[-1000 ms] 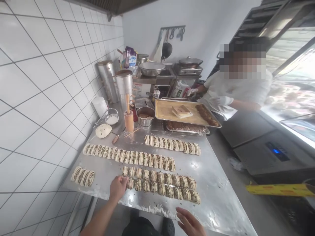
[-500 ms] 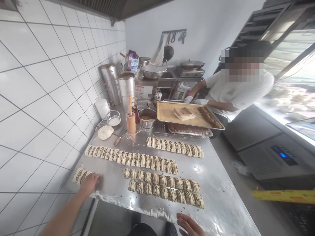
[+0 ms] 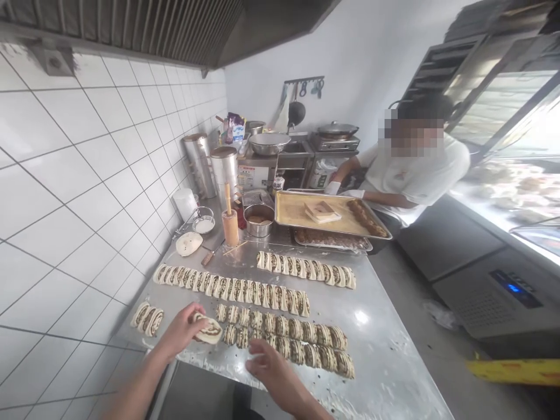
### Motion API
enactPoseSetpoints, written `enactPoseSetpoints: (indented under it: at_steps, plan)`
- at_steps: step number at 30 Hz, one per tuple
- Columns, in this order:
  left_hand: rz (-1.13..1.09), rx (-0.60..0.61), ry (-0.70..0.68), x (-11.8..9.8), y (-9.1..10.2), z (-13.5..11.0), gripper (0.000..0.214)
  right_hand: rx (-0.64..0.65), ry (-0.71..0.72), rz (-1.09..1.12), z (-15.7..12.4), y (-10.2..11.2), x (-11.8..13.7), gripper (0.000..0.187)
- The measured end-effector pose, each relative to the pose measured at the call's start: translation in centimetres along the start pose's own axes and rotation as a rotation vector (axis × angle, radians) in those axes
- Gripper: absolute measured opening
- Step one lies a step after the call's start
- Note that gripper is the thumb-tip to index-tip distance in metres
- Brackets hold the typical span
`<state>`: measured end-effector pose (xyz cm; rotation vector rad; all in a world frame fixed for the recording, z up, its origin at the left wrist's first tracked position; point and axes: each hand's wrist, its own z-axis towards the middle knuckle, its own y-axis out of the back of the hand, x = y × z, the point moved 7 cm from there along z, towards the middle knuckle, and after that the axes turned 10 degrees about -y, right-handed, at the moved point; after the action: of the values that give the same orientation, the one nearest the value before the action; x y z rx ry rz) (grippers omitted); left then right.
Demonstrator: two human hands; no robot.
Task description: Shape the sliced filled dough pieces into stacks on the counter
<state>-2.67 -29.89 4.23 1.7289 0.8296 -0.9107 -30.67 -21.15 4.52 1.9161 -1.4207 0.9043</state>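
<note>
A flat slice of filled dough is pinched in my left hand, its dark spiral filling facing up near the table's front edge. My right hand hovers over the front row of cut dough pieces, fingers apart and holding nothing; it hides part of that row. Just behind lies a second short row of pieces. A small group of slices rests at the left edge of the table. Farther back are a long row of slices and another row to the right.
Behind the rows stand a wooden roller, a round metal pot and a lump of dough. A tray overhangs the back right. Beyond it a person in a white shirt works with gloved hands.
My left hand has moved right from the small left group and now holds a dough slice. My right hand has come up and left over the table. The view has tilted slightly upward.
</note>
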Motion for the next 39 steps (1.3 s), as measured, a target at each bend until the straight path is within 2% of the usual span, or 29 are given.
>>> enactPoseSetpoints:
  at_steps: [1, 3, 5, 7, 10, 12, 14, 17, 19, 22, 25, 29, 31, 33, 36, 39]
  plan:
    - [-0.066, 0.067, -0.04, -2.8, -1.8, -0.7, 0.04, 0.073, 0.031, 0.006, -0.6, -0.7, 1.7, 0.074]
    - [-0.166, 0.176, -0.112, -8.0, -4.5, -2.4, 0.042, 0.256, 0.076, 0.032, -2.0, -2.2, 4.2, 0.071]
    - [-0.159, 0.241, -0.158, -12.0, -5.6, -4.2, 0.041, 0.42, 0.088, 0.095, -3.5, -2.9, 5.4, 0.057]
    - [-0.083, 0.274, -0.25, -14.8, -5.6, -5.9, 0.039, 0.521, 0.061, 0.193, -4.7, -2.9, 5.3, 0.05]
    - [0.179, 0.296, -0.548, -17.3, -5.2, -8.2, 0.042, 0.627, -0.002, 0.374, -6.1, -2.2, 4.3, 0.053]
    - [0.398, 0.28, -0.754, -18.1, -5.6, -9.3, 0.06, 0.712, -0.029, 0.475, -7.0, -2.0, 3.8, 0.053]
    - [0.549, 0.24, -0.913, -18.5, -6.3, -9.9, 0.066, 0.763, -0.04, 0.525, -7.6, -1.9, 3.7, 0.048]
    - [0.703, 0.169, -1.096, -19.4, -7.5, -10.2, 0.057, 0.757, -0.05, 0.541, -8.4, -1.8, 3.8, 0.047]
    - [0.76, 0.142, -1.139, -19.9, -8.0, -10.1, 0.053, 0.74, -0.052, 0.569, -9.0, -1.7, 4.2, 0.045]
    - [0.702, 0.149, -1.099, -20.1, -8.1, -9.8, 0.05, 0.749, -0.063, 0.625, -9.9, -1.6, 4.7, 0.041]
    - [0.526, 0.172, -0.984, -19.7, -8.2, -9.2, 0.047, 0.725, -0.065, 0.629, -10.2, -1.5, 4.8, 0.039]
    - [0.257, 0.147, -0.685, -18.3, -8.9, -8.3, 0.035, 0.463, 0.128, 0.444, -9.0, -0.5, 4.9, 0.038]
    - [0.098, 0.106, -0.529, -17.5, -9.9, -8.4, 0.024, 0.32, 0.234, 0.364, -8.5, -0.1, 4.9, 0.041]
    - [-0.098, 0.114, -0.386, -16.9, -11.5, -9.0, 0.021, 0.241, 0.287, 0.373, -8.1, -0.3, 4.4, 0.045]
    - [-0.414, 0.263, -0.181, -16.2, -14.4, -10.7, 0.032, 0.219, 0.291, 0.419, -7.8, -1.0, 3.6, 0.049]
    - [-0.71, 0.317, 0.028, -15.7, -15.3, -12.0, 0.031, 0.105, 0.382, 0.326, -8.1, -0.5, 3.6, 0.041]
